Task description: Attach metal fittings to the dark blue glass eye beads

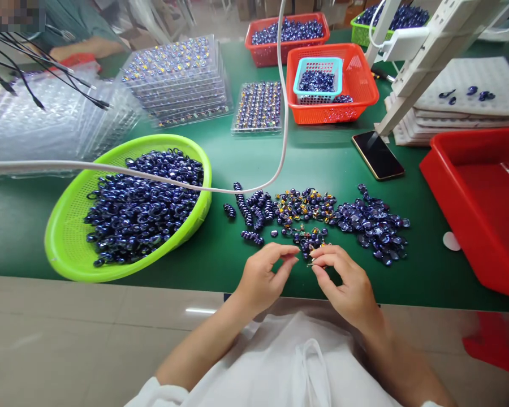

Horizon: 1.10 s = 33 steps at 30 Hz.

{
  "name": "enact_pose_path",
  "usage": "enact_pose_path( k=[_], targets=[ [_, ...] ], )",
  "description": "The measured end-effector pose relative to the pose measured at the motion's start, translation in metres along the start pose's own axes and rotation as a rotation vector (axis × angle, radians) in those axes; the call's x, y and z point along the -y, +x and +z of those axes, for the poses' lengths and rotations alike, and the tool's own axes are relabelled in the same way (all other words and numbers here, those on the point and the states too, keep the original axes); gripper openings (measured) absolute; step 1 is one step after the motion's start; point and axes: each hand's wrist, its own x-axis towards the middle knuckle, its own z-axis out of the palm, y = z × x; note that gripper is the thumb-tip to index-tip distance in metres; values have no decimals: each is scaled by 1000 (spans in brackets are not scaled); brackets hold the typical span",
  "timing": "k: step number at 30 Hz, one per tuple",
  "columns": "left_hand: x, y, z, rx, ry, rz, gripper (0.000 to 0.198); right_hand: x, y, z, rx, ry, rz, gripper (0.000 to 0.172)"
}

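Observation:
My left hand (265, 275) and my right hand (343, 281) meet near the front edge of the green table (322, 164), both with fingers pinched. The right hand's fingertips hold a tiny gold-coloured part (312, 262); what the left pinches is too small to name. Just beyond the hands lie loose dark blue glossy pieces (371, 223), some stacked in short rows (250, 209), and a cluster with yellow parts (303, 204). A lime green basket (68, 226) full of blue pieces sits to the left.
A red bin (470, 186) stands at right, a phone (378, 155) behind the pieces. Red baskets (356, 85), a small blue basket (318, 73), clear trays of finished pieces (178, 79), white trays (462, 96) and a white cable (280, 141) lie further back. Another person's arm (80, 48) is at far left.

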Motion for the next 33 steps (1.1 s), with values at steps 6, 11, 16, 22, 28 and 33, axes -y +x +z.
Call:
enact_pose_path(
  k=[6, 11, 16, 22, 28, 33],
  targets=[
    [28, 31, -20, 19, 645, 181, 16, -2, -1, -5, 52, 23, 16, 12],
    [34, 45, -25, 206, 759, 228, 16, -4, -4, -6, 63, 46, 56, 11],
    [35, 49, -26, 199, 766, 239, 20, -6, -7, -6, 64, 99, 104, 10],
    [21, 39, -22, 47, 136, -139, 14, -5, -6, -8, 13, 88, 73, 13],
    [-1, 40, -18, 311, -508, -533, 18, -4, 1, -9, 127, -93, -311, 27],
    [-2, 43, -15, 405, -623, -568, 25, -4, 5, -8, 137, -216, -410, 25]
  ],
)
